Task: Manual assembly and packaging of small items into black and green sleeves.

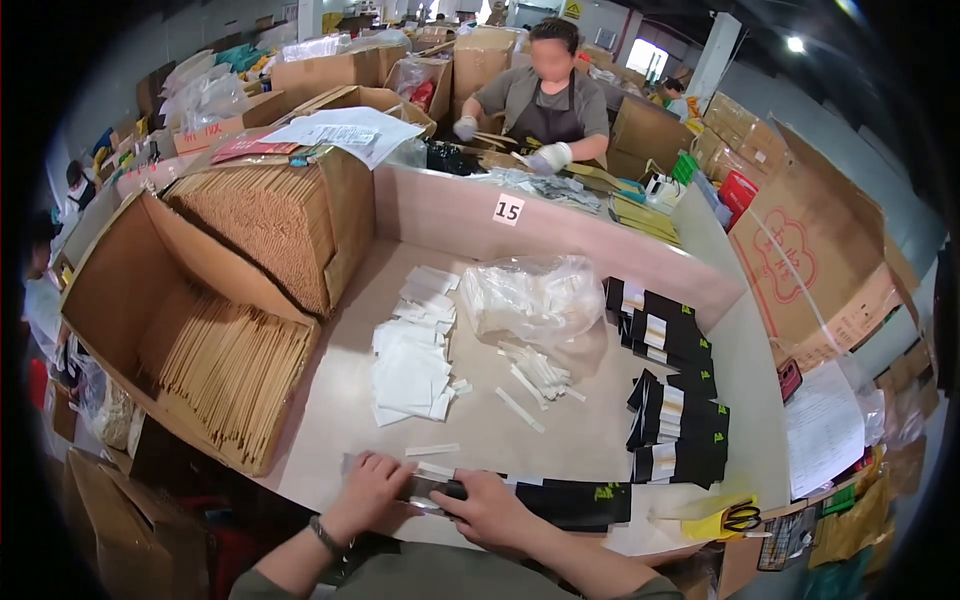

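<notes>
At the near edge of the table, a flat stack of long black strips (568, 504) with green print lies crosswise in front of me. My left hand (376, 490) is closed round its left end, where a greyish, shiny piece shows between the fingers. My right hand (488, 508) grips the stack farther right, thumb on top and fingertips hidden. A narrow white strip (436, 471) sticks out by the right hand's fingers. Just beyond lies another loose white strip (432, 450). Several banded black bundles (690, 425) with white bands lie in overlapping rows at the right.
White paper slips (412, 372), a clear plastic bag (533, 298) and small white strips (540, 375) lie mid-table. Cartons of thin wooden sticks (225, 375) fill the left. Scissors (742, 517) rest at the near right corner. A gloved co-worker (545, 100) works beyond the partition (590, 235).
</notes>
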Motion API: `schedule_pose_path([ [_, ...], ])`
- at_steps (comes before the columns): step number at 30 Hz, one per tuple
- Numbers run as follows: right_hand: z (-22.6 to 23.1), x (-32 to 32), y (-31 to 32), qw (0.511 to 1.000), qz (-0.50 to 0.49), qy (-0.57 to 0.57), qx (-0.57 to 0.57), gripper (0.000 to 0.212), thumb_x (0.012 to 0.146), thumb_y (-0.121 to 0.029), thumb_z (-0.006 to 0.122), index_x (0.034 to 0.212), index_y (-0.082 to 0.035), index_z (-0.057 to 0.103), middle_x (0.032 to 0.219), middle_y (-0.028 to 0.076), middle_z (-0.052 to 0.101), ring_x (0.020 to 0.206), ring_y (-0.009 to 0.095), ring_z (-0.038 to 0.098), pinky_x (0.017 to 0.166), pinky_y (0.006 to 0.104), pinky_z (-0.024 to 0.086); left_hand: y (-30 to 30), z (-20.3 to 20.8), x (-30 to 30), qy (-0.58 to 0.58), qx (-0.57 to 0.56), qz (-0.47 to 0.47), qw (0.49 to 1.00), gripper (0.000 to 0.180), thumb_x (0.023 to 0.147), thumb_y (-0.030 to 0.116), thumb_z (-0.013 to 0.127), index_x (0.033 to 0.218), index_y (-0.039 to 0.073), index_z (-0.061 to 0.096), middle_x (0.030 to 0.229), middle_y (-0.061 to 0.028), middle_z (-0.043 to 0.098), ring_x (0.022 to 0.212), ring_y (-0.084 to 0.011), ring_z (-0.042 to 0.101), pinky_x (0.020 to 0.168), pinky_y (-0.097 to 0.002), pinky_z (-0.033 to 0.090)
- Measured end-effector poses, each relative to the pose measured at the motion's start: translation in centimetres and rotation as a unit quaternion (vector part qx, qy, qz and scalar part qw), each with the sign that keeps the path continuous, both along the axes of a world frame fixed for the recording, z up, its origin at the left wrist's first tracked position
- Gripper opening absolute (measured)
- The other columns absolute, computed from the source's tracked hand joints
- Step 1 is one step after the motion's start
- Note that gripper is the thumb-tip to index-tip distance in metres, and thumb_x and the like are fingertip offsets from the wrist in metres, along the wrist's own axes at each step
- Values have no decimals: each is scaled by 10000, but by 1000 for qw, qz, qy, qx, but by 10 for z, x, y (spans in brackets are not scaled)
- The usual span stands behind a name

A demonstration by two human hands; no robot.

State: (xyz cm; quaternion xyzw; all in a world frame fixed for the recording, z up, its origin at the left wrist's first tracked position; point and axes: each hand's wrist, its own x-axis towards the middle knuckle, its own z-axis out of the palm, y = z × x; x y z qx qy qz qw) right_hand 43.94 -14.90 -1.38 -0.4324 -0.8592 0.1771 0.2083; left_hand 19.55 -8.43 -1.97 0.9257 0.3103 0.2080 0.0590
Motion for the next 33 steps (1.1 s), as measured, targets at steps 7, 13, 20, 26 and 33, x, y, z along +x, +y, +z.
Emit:
schedule_pose_path([
  [7,12,188,37,960,-220,-161,63,374,695,-309,817,941,-56,691,1092,217,607,972,374,606,810,452,512,-7,27,-4,19,-449,201,870,441,710,385,832,917,47,639,888,-114,678,762,-264,654,703,-374,523],
  [13,-17,70,-14,990,-36,-15,-134,505,820,-369,722,1138,-4,575,1367,279,467,1312,447,416,1090,489,365,-37,-1,73,-23,-529,-170,831,517,814,454,737,1036,5,609,1181,-229,511,1024,-372,555,889,-404,473],
  [20,22,29,-17,974,-199,-77,-72,357,907,-395,604,868,-41,629,994,208,661,954,363,648,747,461,514,-24,2,48,22,-453,87,887,444,768,377,744,1031,52,594,971,-149,617,860,-372,640,773,-448,532],
  [26,10,6,-10,926,-257,-127,-246,343,964,-340,509,913,-28,642,799,211,677,774,395,666,674,509,509,-35,-5,35,-14,-270,169,948,499,726,325,771,1125,83,594,933,-124,614,834,-341,654,716,-453,542],
  [33,11,19,2,905,-323,-22,-277,271,838,-296,588,811,-32,643,717,192,660,728,382,669,673,516,515,-23,14,7,68,-277,113,952,576,727,313,799,1211,107,564,908,-108,619,805,-342,642,690,-434,533],
])
